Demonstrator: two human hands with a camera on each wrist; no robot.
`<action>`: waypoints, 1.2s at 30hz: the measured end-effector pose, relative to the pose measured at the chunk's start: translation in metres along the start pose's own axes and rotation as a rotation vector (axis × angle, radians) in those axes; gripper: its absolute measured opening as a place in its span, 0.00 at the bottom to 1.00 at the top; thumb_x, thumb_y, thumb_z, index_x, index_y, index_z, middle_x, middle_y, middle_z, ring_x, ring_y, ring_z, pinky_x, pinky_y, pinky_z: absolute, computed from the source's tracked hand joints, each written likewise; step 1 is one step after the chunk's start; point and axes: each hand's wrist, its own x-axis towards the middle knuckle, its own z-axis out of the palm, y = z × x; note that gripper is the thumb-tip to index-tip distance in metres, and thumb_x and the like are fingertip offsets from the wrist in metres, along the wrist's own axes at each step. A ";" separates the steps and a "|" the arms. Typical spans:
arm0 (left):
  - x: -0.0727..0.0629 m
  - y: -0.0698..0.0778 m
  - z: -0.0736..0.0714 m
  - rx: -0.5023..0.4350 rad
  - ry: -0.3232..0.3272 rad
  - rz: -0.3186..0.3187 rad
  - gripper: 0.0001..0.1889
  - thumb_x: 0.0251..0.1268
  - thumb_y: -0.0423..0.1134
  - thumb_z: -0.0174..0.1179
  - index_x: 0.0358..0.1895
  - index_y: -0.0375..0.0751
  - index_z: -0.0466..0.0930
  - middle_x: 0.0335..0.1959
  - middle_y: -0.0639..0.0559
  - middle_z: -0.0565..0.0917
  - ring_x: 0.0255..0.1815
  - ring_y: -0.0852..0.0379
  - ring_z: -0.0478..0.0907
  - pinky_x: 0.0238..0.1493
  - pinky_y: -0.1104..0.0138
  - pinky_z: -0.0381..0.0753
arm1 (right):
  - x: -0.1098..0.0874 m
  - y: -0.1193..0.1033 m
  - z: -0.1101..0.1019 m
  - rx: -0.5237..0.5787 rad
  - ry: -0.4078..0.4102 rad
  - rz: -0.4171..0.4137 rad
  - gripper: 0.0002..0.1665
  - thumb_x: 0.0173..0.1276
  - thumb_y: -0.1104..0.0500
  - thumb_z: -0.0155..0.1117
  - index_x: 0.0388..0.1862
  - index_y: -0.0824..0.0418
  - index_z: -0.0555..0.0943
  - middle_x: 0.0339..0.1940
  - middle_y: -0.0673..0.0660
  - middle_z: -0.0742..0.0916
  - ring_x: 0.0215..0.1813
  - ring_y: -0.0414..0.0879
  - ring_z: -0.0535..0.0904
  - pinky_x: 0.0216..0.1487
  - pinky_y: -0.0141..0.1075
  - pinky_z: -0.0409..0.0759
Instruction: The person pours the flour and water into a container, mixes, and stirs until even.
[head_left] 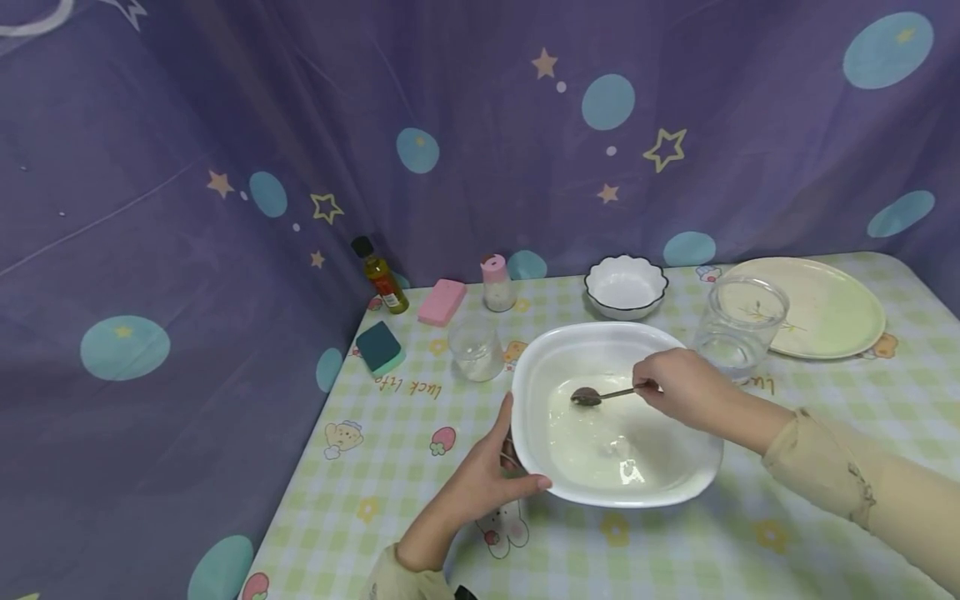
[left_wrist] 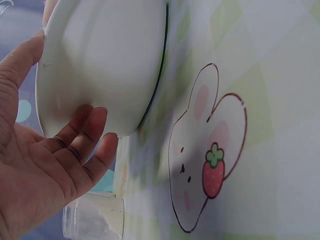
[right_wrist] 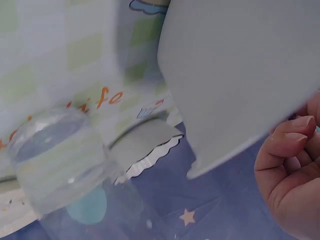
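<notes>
A: Where is the glossy white basin with rounded corners [head_left: 537,387]?

B: Just right of the middle of the head view. It looks stiff, probably a bit heavy with what seems to be clear liquid inside, and smooth enough to slip when wet; the rim is likely the best hold.

A: And the hands?

B: The left hand [head_left: 483,479] grips the basin's lower-left edge, fingers bent against the outer wall. The right hand [head_left: 686,383] pinches the handle of a slim metal spoon [head_left: 588,397], whose tip is over the basin's inside. The spoon seems light and rigid, best held by that handle.

A: What surrounds them?

B: 2 clear, fragile-looking vessels: a small cup [head_left: 477,354] to the left and a thick-rimmed jar [head_left: 738,329] to the right. Above the basin is a dark-edged, scalloped white bowl [head_left: 626,287]; at the right, a smooth, pale green oval plate [head_left: 840,312]. At centre-left lies a dark-topped green sponge [head_left: 380,347], likely soft, on the checked cloth [head_left: 405,442].
</notes>
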 end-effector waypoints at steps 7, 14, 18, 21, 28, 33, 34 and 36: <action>0.000 0.000 0.000 0.006 0.007 -0.007 0.61 0.57 0.46 0.72 0.79 0.51 0.29 0.40 0.55 0.80 0.40 0.57 0.78 0.44 0.63 0.81 | -0.008 0.008 -0.016 -0.028 -0.064 0.042 0.15 0.56 0.69 0.70 0.19 0.52 0.78 0.17 0.41 0.75 0.21 0.37 0.66 0.24 0.33 0.68; 0.000 -0.001 0.000 0.011 0.012 -0.004 0.61 0.56 0.46 0.73 0.79 0.53 0.29 0.40 0.55 0.80 0.40 0.58 0.78 0.44 0.62 0.81 | -0.019 0.018 -0.032 -0.036 -0.108 0.029 0.19 0.55 0.69 0.70 0.16 0.49 0.76 0.16 0.39 0.73 0.22 0.36 0.65 0.24 0.32 0.66; 0.000 -0.002 0.000 0.008 0.009 0.002 0.61 0.56 0.46 0.72 0.79 0.54 0.28 0.40 0.54 0.80 0.40 0.58 0.78 0.45 0.62 0.81 | -0.025 0.022 -0.039 -0.012 -0.149 0.000 0.19 0.55 0.69 0.69 0.17 0.48 0.76 0.17 0.38 0.72 0.22 0.34 0.64 0.24 0.30 0.66; 0.000 -0.002 0.000 0.004 0.008 0.000 0.61 0.56 0.46 0.72 0.79 0.54 0.29 0.40 0.54 0.80 0.40 0.57 0.78 0.45 0.62 0.81 | -0.029 0.024 -0.042 0.019 -0.174 -0.030 0.18 0.55 0.69 0.70 0.18 0.47 0.77 0.18 0.36 0.73 0.23 0.32 0.65 0.24 0.29 0.68; -0.001 0.000 -0.001 0.002 0.008 -0.015 0.61 0.57 0.46 0.72 0.79 0.53 0.28 0.39 0.55 0.80 0.40 0.57 0.78 0.45 0.63 0.80 | -0.033 0.020 -0.045 0.116 -0.270 -0.052 0.15 0.58 0.66 0.70 0.21 0.47 0.80 0.20 0.34 0.77 0.24 0.29 0.68 0.24 0.29 0.71; -0.001 0.000 0.000 0.003 0.009 -0.008 0.61 0.57 0.46 0.72 0.79 0.51 0.29 0.40 0.55 0.80 0.40 0.57 0.78 0.45 0.63 0.81 | -0.033 0.013 -0.040 0.162 -0.278 -0.074 0.15 0.58 0.67 0.71 0.22 0.47 0.80 0.20 0.34 0.78 0.24 0.29 0.69 0.25 0.29 0.72; 0.000 0.000 0.000 0.002 0.008 -0.007 0.61 0.57 0.46 0.72 0.79 0.52 0.29 0.40 0.55 0.80 0.40 0.57 0.78 0.45 0.63 0.81 | -0.032 0.012 -0.038 0.162 -0.275 -0.080 0.15 0.58 0.67 0.71 0.22 0.47 0.80 0.20 0.34 0.78 0.24 0.29 0.69 0.25 0.29 0.72; 0.000 -0.001 0.000 0.000 0.006 -0.006 0.61 0.57 0.46 0.72 0.79 0.53 0.29 0.40 0.55 0.80 0.40 0.57 0.78 0.45 0.63 0.81 | -0.032 0.009 -0.035 0.158 -0.263 -0.092 0.16 0.58 0.67 0.71 0.21 0.46 0.80 0.20 0.33 0.77 0.24 0.29 0.68 0.25 0.29 0.71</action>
